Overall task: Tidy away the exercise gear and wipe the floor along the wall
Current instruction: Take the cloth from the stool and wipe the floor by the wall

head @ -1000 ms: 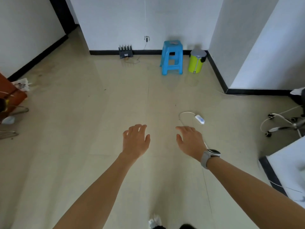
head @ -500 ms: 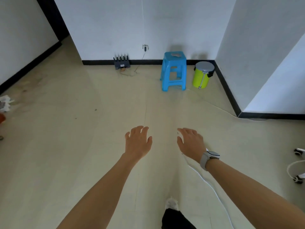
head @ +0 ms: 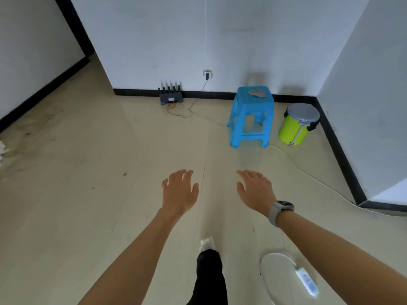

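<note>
Both hands empty, fingers spread, palms down: left hand, right hand, side by side over bare floor. Nothing clearly exercise gear in sight, possibly the white cord with handle at near right, just under the right forearm, so nearer that hand. Far ahead along the wall: blue stool, green bin, black router. Against half a second back: stool and bin closer, cord handle now behind the hands, one foot stepped forward.

Walls: white plaster walls, edged by black skirting.
Floor: pale beige tiled floor, marked by smudges.
Furniture: blue plastic stool, set near the wall.
</note>
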A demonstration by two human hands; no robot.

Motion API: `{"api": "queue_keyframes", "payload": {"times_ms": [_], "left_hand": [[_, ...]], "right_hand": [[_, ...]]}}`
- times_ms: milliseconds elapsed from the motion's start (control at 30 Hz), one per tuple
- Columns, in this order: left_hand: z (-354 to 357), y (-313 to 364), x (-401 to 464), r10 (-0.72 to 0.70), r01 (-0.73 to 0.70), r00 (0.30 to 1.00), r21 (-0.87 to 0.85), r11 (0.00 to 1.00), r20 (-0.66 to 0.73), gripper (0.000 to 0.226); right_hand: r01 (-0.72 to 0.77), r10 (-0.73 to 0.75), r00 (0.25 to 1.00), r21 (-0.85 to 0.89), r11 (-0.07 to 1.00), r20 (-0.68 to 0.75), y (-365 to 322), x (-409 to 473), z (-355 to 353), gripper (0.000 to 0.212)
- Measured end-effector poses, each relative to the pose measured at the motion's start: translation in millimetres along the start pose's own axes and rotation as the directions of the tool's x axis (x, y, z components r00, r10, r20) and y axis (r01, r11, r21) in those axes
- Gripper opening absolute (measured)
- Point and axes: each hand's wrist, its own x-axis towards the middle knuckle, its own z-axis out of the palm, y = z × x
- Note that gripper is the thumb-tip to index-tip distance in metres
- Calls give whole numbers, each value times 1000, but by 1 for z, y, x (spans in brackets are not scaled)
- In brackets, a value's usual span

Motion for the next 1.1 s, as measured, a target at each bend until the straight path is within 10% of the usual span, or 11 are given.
{"api": "queue_keyframes", "payload": {"times_ms": [567,1100], "left_hand": [[-7,103,532,241,-245,961,15,969,134,49],[110,234,956,248,-242,891,-65,968,381,54]], "right_hand": [[-259,263,963,66,964,-51,125,462,-73,46],[-437,412,888,94,895,204,321,867,-44,45]]}}
